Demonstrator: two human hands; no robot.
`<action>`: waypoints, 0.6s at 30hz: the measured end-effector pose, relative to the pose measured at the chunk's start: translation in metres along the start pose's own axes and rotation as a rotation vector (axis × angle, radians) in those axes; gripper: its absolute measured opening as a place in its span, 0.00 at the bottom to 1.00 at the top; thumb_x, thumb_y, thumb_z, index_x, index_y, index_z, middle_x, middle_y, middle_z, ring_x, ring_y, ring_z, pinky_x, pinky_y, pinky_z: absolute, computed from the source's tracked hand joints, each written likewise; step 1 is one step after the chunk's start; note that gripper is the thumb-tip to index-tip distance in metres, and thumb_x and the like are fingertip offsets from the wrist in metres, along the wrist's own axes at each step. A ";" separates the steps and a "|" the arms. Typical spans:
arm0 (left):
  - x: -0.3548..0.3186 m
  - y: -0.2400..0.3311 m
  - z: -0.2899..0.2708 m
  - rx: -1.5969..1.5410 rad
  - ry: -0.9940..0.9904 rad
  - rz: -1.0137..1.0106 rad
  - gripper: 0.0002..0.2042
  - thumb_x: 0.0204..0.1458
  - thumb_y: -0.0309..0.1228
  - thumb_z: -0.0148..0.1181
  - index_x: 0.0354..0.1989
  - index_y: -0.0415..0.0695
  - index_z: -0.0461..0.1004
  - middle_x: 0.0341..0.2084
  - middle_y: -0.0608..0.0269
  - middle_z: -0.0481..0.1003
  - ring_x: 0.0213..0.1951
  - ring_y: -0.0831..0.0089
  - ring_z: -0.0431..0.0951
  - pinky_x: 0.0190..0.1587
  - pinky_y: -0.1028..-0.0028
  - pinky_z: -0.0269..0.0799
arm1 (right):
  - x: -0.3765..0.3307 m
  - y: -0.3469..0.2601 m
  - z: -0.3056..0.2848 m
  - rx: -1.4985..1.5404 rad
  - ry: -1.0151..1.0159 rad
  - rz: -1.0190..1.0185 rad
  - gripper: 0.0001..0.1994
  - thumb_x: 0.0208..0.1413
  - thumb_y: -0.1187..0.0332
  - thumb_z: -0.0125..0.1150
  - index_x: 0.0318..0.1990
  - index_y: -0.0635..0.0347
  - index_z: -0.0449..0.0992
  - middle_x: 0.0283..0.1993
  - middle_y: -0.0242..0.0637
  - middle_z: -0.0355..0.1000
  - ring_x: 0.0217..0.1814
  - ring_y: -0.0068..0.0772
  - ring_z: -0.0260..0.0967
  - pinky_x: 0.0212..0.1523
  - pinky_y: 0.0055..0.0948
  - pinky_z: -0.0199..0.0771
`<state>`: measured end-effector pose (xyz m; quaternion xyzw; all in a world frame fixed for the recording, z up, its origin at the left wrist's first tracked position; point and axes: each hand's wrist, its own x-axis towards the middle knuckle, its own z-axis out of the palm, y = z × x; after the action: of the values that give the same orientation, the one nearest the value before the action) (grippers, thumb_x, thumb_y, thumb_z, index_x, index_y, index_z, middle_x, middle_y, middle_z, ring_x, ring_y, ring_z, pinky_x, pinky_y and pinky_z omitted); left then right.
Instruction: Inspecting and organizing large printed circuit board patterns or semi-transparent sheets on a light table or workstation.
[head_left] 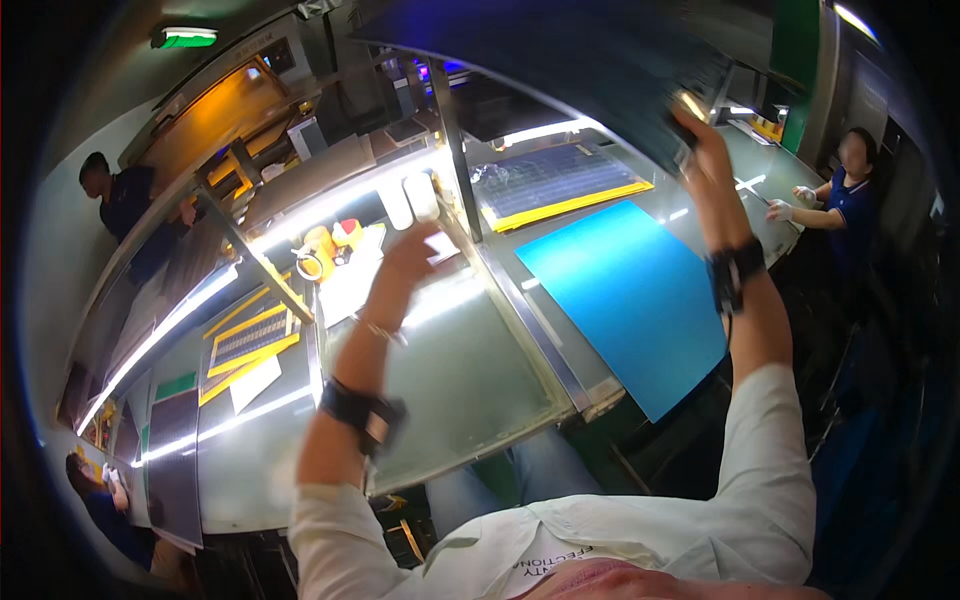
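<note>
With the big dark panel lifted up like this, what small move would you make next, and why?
Probably bring the left hand up to the dark panel. Only the right hand grips it, at its lower right edge, and it is blurred and raised above the table. The left hand is open and holds nothing. A second grip would likely steady it over the blue sheet.

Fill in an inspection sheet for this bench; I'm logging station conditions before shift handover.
Surface: glossy grey-green glass bench, strong lamp glare.
Job's things: large dark panel held overhead, blurred; right hand grips its edge.
Clutter: blue sheet; yellow-framed dark panel; yellow tape rolls; two white cylinders.
Grippers: left hand raised above the bench, fingers loose, holding nothing visible; both arms wear a black wrist strap.
Cables: nothing seen.
Surroundings: other people at neighbouring benches, left and right.
</note>
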<state>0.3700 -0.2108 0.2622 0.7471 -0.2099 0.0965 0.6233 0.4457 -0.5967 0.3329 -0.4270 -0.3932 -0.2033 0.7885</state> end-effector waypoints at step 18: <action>-0.132 -0.130 0.348 -1.099 -0.136 -1.085 0.21 0.54 0.42 0.56 0.53 0.48 0.62 0.50 0.64 0.66 0.50 0.68 0.67 0.52 0.58 0.63 | -0.025 -0.019 -0.098 -0.933 -0.367 0.878 0.24 0.60 0.51 0.44 0.56 0.59 0.67 0.50 0.45 0.71 0.51 0.37 0.70 0.51 0.29 0.70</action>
<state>0.2682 -0.5061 0.0214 0.3332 0.1298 -0.3865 0.8501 0.4620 -0.6891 0.2909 -0.8717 -0.1813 0.0639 0.4508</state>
